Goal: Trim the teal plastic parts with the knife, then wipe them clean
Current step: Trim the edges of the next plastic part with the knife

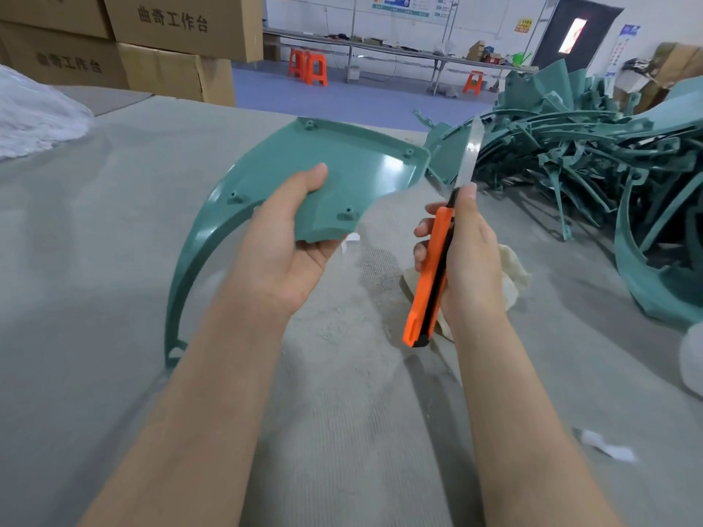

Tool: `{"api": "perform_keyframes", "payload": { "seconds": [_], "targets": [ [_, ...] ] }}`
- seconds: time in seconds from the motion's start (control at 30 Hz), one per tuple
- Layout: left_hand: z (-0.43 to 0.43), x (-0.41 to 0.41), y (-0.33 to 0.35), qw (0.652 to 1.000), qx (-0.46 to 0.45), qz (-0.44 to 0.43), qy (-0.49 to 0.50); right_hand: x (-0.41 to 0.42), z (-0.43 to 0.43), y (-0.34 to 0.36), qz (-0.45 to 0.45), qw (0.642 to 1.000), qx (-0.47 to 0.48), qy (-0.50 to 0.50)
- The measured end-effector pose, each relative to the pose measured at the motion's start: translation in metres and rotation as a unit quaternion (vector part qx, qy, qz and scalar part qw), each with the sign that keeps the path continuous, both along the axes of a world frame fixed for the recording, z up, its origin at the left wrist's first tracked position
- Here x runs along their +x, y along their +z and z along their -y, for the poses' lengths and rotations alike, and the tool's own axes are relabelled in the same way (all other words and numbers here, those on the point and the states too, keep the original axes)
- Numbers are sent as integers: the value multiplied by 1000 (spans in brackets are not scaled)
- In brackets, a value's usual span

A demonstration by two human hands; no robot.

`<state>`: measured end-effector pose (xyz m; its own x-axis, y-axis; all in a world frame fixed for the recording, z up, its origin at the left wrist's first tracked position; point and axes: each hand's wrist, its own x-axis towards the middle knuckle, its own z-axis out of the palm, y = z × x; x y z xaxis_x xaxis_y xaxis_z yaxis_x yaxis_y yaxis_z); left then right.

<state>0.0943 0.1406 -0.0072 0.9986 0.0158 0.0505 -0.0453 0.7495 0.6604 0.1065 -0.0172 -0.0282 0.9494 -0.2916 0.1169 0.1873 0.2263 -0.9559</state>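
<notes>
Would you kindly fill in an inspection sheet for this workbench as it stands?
Surface: grey cloth-covered table.
Job's things: teal part held up; knife, blade extended; rag lying on table; pile of teal parts on the right.
Clutter: white scrap at near right; white wrapping far left.
Hands: left hand grips teal part; right hand grips knife.
Cables: nothing seen.
Surroundings: cardboard boxes, orange stools, long bench.

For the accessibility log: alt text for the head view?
A person's left hand holds a curved teal plastic part above a grey table while the right hand grips an orange utility knife, blade out, clear of the part. A pile of teal parts lies at right, a cloth beneath the right hand.
</notes>
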Motion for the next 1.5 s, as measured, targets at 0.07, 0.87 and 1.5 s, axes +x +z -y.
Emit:
{"api": "perform_keyframes", "payload": {
  "seconds": [0.07, 0.87, 1.5],
  "targets": [
    [4, -1, 1, 1000, 0, -12, 5, -1, -2, 0, 14, 1000, -13, -3],
    [-13, 15, -24, 966, -121, -182, -138, 13, 7, -22, -119, 984, -127, 28],
    [-16, 15, -21, 965, -141, -149, -164, 8, 3, -17, -108, 980, -148, 78]
  ]
}}
